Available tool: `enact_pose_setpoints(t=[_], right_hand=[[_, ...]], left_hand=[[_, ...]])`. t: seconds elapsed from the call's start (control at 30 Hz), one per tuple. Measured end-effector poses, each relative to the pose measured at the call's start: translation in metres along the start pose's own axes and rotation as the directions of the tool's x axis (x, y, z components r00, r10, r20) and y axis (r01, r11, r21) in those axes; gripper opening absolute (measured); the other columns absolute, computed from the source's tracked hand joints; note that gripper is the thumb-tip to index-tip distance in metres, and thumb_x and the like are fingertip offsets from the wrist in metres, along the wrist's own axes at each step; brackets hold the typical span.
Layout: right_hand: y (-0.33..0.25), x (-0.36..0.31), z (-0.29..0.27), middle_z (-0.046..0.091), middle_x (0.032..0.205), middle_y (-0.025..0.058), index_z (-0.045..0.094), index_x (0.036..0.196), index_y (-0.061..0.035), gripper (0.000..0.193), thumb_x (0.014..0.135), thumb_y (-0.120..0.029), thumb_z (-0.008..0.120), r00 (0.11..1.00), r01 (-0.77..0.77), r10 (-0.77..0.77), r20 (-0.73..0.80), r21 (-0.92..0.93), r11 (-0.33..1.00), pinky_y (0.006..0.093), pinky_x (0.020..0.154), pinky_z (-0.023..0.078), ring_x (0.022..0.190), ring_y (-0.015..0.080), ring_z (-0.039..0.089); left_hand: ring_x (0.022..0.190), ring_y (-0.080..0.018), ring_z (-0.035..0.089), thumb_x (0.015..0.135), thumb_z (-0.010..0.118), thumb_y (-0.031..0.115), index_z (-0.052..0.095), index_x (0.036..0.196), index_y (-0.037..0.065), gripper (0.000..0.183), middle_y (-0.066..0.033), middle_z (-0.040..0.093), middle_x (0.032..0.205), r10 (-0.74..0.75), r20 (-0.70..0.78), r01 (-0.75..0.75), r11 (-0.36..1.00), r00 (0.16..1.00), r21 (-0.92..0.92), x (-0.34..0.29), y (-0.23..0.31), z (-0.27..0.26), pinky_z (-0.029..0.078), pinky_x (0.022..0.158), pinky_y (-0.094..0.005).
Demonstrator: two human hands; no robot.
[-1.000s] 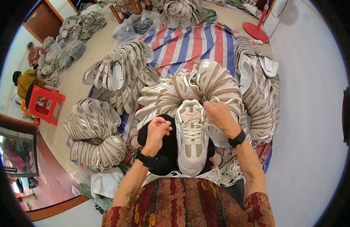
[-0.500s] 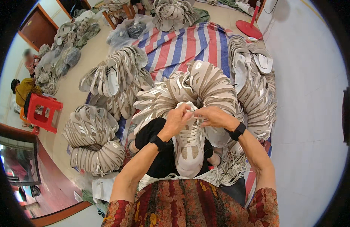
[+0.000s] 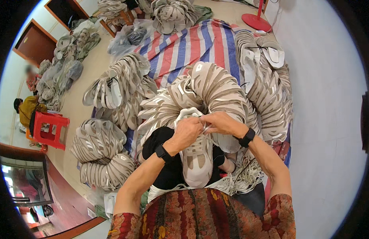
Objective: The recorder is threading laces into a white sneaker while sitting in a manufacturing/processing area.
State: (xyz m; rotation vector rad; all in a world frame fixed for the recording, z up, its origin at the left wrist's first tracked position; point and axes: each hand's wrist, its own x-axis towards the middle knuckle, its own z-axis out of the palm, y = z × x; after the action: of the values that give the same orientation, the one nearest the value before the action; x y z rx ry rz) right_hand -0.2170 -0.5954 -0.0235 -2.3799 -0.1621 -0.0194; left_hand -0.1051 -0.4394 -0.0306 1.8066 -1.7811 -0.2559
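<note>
A beige and white sneaker upper (image 3: pixel 197 169) rests on my lap, toe toward me, with laces crossing over its tongue. My left hand (image 3: pixel 186 132) is closed at the top of the lacing; its fingers pinch the shoelace, though the tips are partly hidden. My right hand (image 3: pixel 221 123) meets it from the other side, thumb and finger pinched on the white shoelace (image 3: pixel 209 138), a loose length of which hangs below. Just beyond my hands, a curved row of nested sneaker uppers (image 3: pixel 216 85) arches round the one I work on.
Loose white laces (image 3: pixel 244 175) lie heaped beside my right leg. Bundled uppers stand at left (image 3: pixel 98 139) and right (image 3: pixel 268 91). Striped sheeting (image 3: pixel 180 49) covers the floor ahead. A red stool (image 3: pixel 51 129) and a seated person (image 3: pixel 29 109) are far left; a white wall (image 3: pixel 324 119) borders the right.
Both hands have closed in at the top of the lacing, where the fingers were more spread. The view has shifted slightly, and a loose lace end now hangs under my right hand.
</note>
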Motion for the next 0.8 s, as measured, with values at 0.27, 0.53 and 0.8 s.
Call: enact_pose_setpoints(t=[0.27,0.53,0.8], right_hand=[[0.005,0.009,-0.013,0.059,0.073,0.0159,0.056,0.094,-0.005,0.023,0.074,-0.015,0.058,0.994,-0.105,0.108,-0.004,0.18,0.978,0.0363,0.062,0.044,0.068,0.0296,0.058],[-0.025,-0.012,-0.004,0.054,0.091,0.0114,0.057,0.093,-0.0053,0.026,0.067,-0.007,0.059,0.84,0.016,-0.111,-0.531,-0.179,0.984,0.0349,0.078,0.041,0.089,0.0296,0.051],[-0.036,-0.006,0.021,0.052,0.094,0.0096,0.056,0.093,-0.0055,0.024,0.069,-0.004,0.058,0.881,-0.002,-0.152,-0.448,-0.325,0.946,0.0352,0.079,0.041,0.09,0.0264,0.05]], left_hand=[[0.071,-0.0297,0.05,0.068,0.059,0.011,0.054,0.069,0.006,0.006,-0.0105,0.05,0.07,-0.3,-0.476,0.534,0.684,0.827,0.497,-0.116,-0.065,-0.116,0.04,0.06,-0.0397],[0.081,-0.0248,0.056,0.081,0.054,0.007,0.05,0.106,0.001,0.026,-0.0137,0.057,0.091,-0.459,-0.226,0.441,0.888,0.859,-0.13,-0.134,-0.072,-0.062,0.044,0.075,-0.0318],[0.05,-0.009,0.04,0.085,0.05,0.009,0.044,0.106,0.006,0.022,0.0018,0.044,0.061,-0.561,0.052,0.457,0.614,0.826,-0.643,-0.065,-0.039,-0.036,0.035,0.046,-0.0213]])
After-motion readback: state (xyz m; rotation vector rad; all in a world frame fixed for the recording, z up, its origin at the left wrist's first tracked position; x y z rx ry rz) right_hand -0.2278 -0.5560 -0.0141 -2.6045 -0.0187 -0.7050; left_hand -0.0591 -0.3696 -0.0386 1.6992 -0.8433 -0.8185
